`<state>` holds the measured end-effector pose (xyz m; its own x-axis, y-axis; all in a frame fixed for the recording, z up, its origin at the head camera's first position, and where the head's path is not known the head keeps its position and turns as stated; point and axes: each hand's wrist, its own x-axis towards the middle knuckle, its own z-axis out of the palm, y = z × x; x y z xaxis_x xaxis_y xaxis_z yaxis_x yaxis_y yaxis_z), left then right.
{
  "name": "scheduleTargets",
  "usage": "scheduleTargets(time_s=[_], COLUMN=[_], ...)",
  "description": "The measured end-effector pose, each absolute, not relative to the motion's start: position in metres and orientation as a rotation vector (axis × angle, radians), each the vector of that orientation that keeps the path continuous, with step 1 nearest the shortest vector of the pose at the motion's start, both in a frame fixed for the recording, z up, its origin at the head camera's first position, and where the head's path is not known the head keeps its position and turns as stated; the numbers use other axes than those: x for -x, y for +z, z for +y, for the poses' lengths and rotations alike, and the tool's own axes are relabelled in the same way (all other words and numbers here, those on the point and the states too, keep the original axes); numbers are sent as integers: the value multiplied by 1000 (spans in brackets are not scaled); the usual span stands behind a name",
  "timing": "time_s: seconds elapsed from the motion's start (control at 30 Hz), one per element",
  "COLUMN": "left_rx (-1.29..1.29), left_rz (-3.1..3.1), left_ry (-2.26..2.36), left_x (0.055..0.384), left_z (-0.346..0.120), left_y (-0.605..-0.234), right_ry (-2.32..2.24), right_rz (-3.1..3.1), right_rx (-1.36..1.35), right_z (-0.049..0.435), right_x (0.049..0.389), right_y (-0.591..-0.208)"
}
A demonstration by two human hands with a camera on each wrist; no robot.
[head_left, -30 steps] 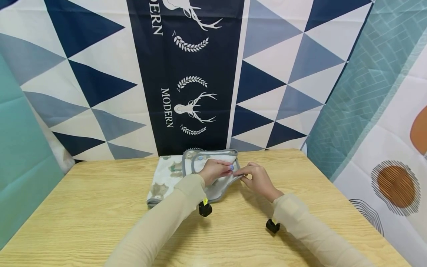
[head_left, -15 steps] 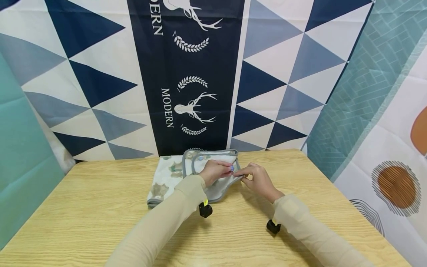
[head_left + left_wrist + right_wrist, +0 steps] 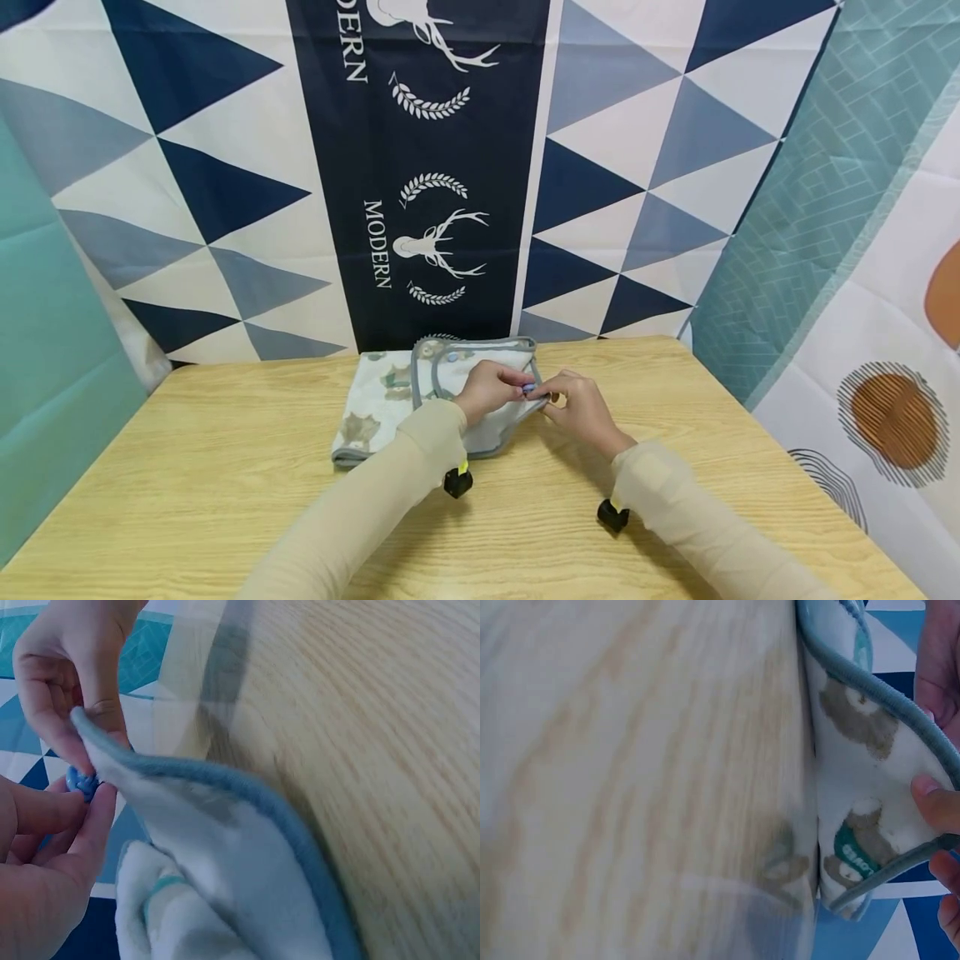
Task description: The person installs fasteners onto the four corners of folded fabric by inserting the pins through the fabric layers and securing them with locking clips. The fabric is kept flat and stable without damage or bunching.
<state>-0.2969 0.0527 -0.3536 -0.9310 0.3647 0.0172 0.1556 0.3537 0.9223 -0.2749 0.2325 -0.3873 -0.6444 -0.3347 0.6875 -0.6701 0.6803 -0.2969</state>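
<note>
A folded white cloth [image 3: 386, 379] with a brown bear print and grey-blue edging lies at the table's far edge. In the head view my left hand [image 3: 487, 390] is over its right part, pinching a small blue fastener [image 3: 81, 784] between thumb and fingers. My right hand [image 3: 581, 406] pinches the cloth's right corner, which is raised off the table. In the right wrist view the right thumb [image 3: 934, 799] presses on the printed side, its fingers behind the edging. Both hands' fingertips meet at the blue piece, partly hiding it.
A second blue spot [image 3: 452, 357] shows on the cloth's upper layer. The wooden table [image 3: 225, 483] ends at a patterned curtain [image 3: 442, 167] directly behind the cloth. Black wrist cameras [image 3: 458, 482] hang under both sleeves, close above the table.
My left hand has shifted slightly right with the blue fastener, bringing it against the right hand's fingertips. The right hand keeps its hold on the cloth corner, almost still.
</note>
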Motion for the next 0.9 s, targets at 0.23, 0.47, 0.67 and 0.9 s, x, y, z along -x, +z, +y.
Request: scheduleTargets(time_s=[0.23, 0.47, 0.67, 0.9], left_rx=[-732, -692, -644, -670], left_rz=[2604, 3010, 2901, 2839], left_ry=[1368, 783, 654, 771], left_x=[290, 278, 261, 250], left_z=[8, -85, -147, -169], left_y=[-346, -338, -356, -371], right_ry=[735, 737, 641, 494], right_rz=[-2332, -2485, -2713, -2858], right_rx=[-710, -695, -762, -939], right_z=[230, 242, 259, 269], right_x=[271, 267, 265, 262], right_y=[-386, -384, -384, -372])
